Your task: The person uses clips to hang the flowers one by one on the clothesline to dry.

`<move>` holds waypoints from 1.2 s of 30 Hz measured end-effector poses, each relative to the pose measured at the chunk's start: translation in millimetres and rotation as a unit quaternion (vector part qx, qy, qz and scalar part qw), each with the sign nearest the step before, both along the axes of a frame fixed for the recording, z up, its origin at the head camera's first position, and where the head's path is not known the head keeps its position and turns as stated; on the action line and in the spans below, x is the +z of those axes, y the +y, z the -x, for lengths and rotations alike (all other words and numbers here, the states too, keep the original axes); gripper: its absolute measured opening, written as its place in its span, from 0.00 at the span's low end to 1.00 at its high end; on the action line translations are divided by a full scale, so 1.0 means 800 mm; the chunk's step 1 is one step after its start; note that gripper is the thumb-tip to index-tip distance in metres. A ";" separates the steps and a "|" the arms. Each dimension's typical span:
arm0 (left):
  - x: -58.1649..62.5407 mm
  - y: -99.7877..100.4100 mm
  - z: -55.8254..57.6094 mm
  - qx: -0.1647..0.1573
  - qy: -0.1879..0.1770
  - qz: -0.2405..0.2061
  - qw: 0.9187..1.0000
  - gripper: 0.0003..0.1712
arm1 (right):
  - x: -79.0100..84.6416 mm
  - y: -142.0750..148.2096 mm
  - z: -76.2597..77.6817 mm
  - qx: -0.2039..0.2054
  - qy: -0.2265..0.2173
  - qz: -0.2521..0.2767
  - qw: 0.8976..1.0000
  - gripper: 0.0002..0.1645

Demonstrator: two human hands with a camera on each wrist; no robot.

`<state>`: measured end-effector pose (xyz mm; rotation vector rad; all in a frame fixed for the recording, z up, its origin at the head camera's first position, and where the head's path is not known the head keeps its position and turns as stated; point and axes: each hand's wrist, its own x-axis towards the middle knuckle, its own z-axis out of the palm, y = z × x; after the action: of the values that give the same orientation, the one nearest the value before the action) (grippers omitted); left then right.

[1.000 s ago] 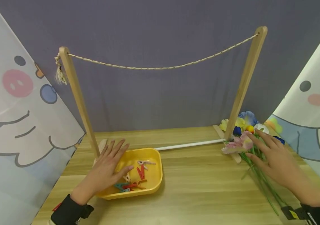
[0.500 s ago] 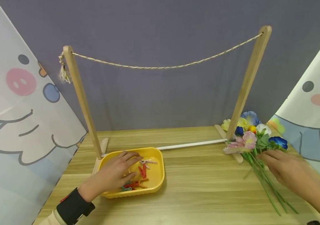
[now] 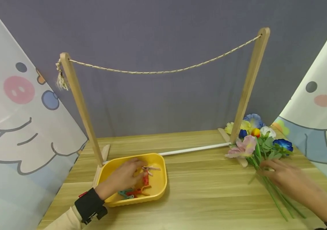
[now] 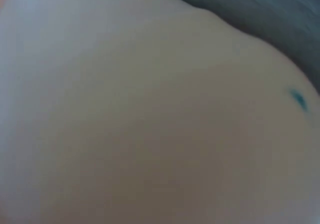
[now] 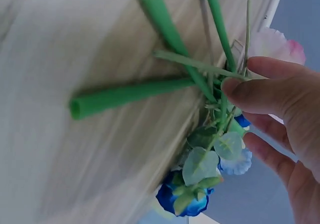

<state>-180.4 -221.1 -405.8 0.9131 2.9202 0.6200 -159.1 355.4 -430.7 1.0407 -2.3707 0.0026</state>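
Observation:
My left hand (image 3: 124,177) reaches down into the yellow tray (image 3: 163,188), fingers bent. Its thumb and fingertips are right at a red clothespin (image 3: 146,178); I cannot tell if they grip it. More clothespins lie about: a pale one (image 3: 152,168), a teal one (image 3: 126,194) and an orange one (image 3: 144,190). On the right, my right hand (image 3: 281,174) pinches a green flower stem (image 5: 200,65) between thumb and index finger, the other fingers loosely bent. This stem belongs to a bunch of artificial flowers: a pink bloom (image 3: 245,146), a blue rose (image 3: 283,144) and others.
A wooden stand rises behind, with a left post (image 3: 80,102), a right post (image 3: 249,84) and a sagging rope (image 3: 151,72) strung between them. A white rod (image 3: 195,149) joins the bases. Grey cloth (image 3: 163,105) backs the wooden table (image 3: 203,191).
The left hand has gone from spread over the tray to down inside it, fingers bending. The right hand has come down from above the blooms onto the stems.

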 end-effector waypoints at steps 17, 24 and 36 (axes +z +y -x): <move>-0.004 0.003 0.001 -0.039 0.003 -0.010 0.999 0.18 | 0.023 -0.026 -0.005 0.030 0.059 0.039 0.997 0.45; -0.002 -0.001 0.003 -0.085 -0.004 -0.012 0.996 0.18 | 0.052 -0.056 -0.002 0.070 0.075 0.089 0.991 0.38; -0.007 -0.009 0.002 -0.092 -0.003 0.018 0.996 0.12 | 0.098 -0.123 0.003 0.124 0.114 0.177 0.970 0.29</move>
<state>-181.6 -228.4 -411.0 1.1565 2.7871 0.5555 -161.3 257.0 -352.2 1.0864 -1.9316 0.3645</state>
